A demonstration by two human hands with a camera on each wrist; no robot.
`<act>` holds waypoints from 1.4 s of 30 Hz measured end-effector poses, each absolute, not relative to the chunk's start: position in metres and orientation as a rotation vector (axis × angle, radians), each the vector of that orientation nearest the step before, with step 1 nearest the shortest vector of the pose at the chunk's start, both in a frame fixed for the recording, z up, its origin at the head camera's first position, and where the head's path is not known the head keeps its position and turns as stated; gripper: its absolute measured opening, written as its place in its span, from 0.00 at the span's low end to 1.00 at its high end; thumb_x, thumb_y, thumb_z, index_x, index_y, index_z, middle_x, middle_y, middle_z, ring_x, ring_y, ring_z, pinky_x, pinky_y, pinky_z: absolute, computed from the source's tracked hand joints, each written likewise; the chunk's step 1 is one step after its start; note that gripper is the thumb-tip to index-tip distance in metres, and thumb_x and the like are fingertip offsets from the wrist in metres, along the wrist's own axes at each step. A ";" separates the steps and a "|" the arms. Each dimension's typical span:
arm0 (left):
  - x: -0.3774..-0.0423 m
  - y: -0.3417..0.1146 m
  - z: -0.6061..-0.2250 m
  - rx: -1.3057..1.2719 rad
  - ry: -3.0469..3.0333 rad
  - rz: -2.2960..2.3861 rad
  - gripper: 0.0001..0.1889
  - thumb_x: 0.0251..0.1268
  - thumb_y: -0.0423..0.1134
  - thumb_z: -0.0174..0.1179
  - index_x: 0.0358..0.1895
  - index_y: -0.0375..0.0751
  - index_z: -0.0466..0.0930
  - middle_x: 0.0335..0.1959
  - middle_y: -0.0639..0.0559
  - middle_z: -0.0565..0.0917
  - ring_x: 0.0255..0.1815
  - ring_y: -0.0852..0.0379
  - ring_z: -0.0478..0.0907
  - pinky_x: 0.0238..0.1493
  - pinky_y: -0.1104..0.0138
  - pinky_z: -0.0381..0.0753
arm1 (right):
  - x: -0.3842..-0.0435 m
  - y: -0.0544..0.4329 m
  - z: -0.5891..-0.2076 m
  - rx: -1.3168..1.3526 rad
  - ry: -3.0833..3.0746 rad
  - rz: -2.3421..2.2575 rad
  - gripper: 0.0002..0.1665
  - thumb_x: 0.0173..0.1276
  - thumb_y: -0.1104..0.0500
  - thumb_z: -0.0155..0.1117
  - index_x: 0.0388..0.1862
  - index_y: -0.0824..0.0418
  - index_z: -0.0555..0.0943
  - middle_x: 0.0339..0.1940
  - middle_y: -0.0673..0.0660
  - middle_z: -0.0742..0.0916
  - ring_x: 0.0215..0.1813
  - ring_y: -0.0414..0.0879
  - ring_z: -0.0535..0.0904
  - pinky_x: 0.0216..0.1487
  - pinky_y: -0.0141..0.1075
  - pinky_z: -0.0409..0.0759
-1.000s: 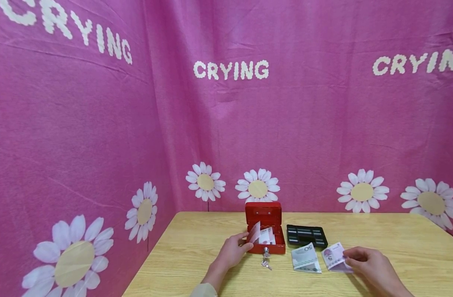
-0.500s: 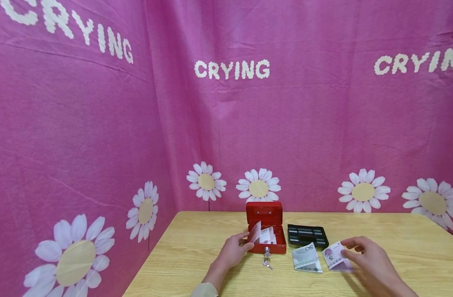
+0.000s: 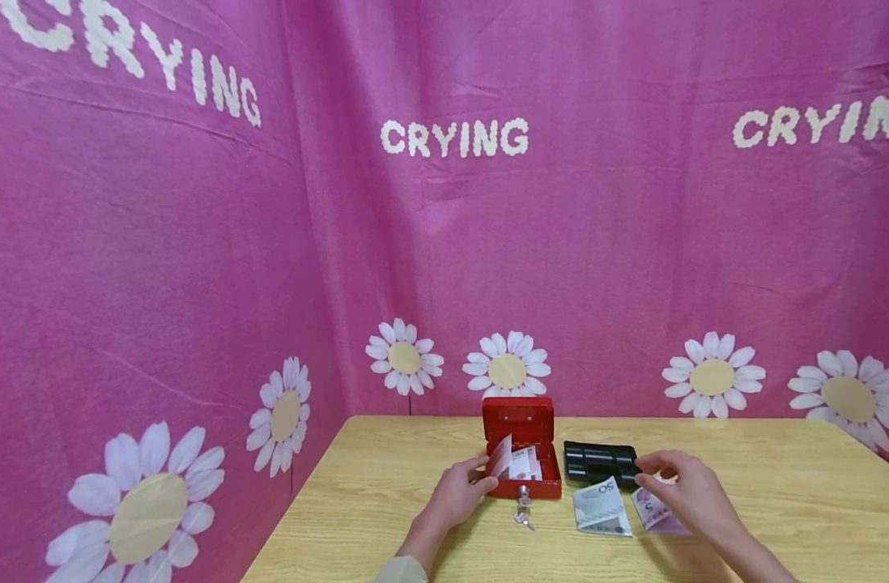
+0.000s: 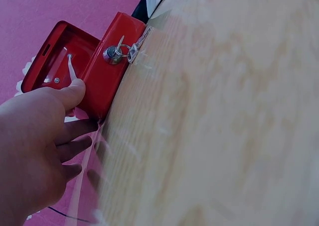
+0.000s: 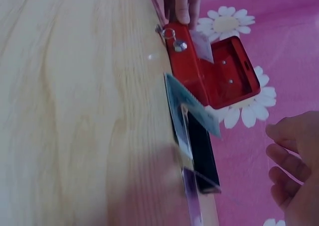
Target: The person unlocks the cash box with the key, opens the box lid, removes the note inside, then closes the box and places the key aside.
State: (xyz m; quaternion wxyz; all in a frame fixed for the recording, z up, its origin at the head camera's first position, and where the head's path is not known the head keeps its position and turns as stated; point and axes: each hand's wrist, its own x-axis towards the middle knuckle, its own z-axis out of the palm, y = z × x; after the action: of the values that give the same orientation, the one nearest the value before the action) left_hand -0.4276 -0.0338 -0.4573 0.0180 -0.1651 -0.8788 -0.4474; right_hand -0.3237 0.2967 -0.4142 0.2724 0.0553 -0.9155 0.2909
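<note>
My left hand [image 3: 455,492] holds the left side of an open red cash box [image 3: 545,488], its thumb over the rim near the front corner in the left wrist view. Pinkish banknotes [image 3: 521,463] stand and lie inside the box. My right hand [image 3: 688,490] hovers by the right end of a black coin tray [image 3: 597,463], fingers loosely bent around nothing in the right wrist view. Beneath it lies a folded purple 5 banknote [image 3: 652,512], partly hidden by the hand. To its left is a folded green 50 banknote [image 3: 601,508].
Keys [image 3: 523,518] hang from the cash box's front lock and reach the wooden table [image 3: 816,502]. The raised lid [image 3: 517,419] stands at the back of the box. A pink flowered cloth [image 3: 597,267] hangs behind and left of the table.
My right hand has moved left and away from me, from the purple banknote's right edge to the coin tray's right end. My left hand has stayed on the cash box.
</note>
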 end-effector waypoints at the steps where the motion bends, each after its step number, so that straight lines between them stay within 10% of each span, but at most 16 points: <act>1: -0.427 -0.034 -0.457 -0.512 -2.728 -1.393 0.26 0.69 0.45 0.62 0.67 0.41 0.75 0.62 0.44 0.80 0.60 0.48 0.79 0.61 0.51 0.79 | -0.324 0.294 -0.413 0.152 -2.464 0.789 0.13 0.59 0.58 0.74 0.42 0.60 0.87 0.36 0.52 0.89 0.38 0.44 0.80 0.40 0.35 0.76; 42: -0.430 -0.034 -0.459 -0.533 -2.719 -1.368 0.25 0.70 0.45 0.62 0.67 0.41 0.75 0.62 0.44 0.81 0.60 0.47 0.79 0.62 0.51 0.78 | -0.368 0.194 -0.419 0.165 -2.551 1.045 0.19 0.62 0.53 0.72 0.47 0.63 0.85 0.36 0.51 0.90 0.37 0.41 0.84 0.40 0.37 0.82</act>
State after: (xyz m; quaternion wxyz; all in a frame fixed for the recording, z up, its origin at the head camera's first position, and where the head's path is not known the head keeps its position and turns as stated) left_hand -0.4297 -0.0342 -0.4594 0.0257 -0.1726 -0.8796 -0.4425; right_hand -0.3682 0.1945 -0.4191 0.1886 0.0586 -0.9072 0.3715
